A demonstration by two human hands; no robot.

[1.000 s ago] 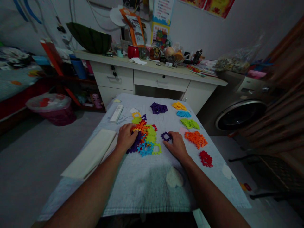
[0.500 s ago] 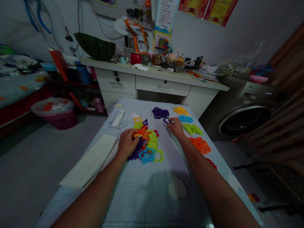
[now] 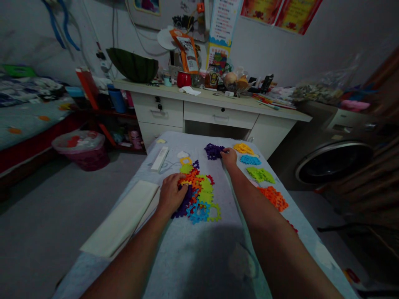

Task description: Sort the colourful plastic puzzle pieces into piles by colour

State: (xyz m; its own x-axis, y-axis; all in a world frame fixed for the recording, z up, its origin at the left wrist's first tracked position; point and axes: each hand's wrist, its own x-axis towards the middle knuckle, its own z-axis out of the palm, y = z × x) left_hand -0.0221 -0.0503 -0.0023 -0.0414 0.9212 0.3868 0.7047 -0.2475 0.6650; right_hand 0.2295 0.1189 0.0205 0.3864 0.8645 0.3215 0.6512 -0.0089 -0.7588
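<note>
A mixed heap of coloured plastic puzzle pieces (image 3: 199, 193) lies in the middle of a towel-covered table (image 3: 199, 257). My left hand (image 3: 172, 194) rests on the heap's left side, fingers curled over purple and orange pieces. My right hand (image 3: 230, 157) reaches far forward to the purple pile (image 3: 213, 150), its fingertips closed at that pile's right edge; the purple piece it carried is no longer visible apart from the pile. Sorted piles line the right side: yellow (image 3: 243, 148), blue (image 3: 250, 160), green (image 3: 260, 175), orange (image 3: 274, 197).
A folded white cloth (image 3: 123, 218) lies at the table's left edge and a white remote (image 3: 160, 158) further back. Behind stand a cluttered white desk (image 3: 215, 110), a washing machine (image 3: 333, 162) to the right, and a pink bin (image 3: 81, 148) and a bed to the left.
My right hand picked a purple piece from beside the heap and carried it forward to the purple pile. The left hand stayed on the heap. The camera tilted slightly upward.
</note>
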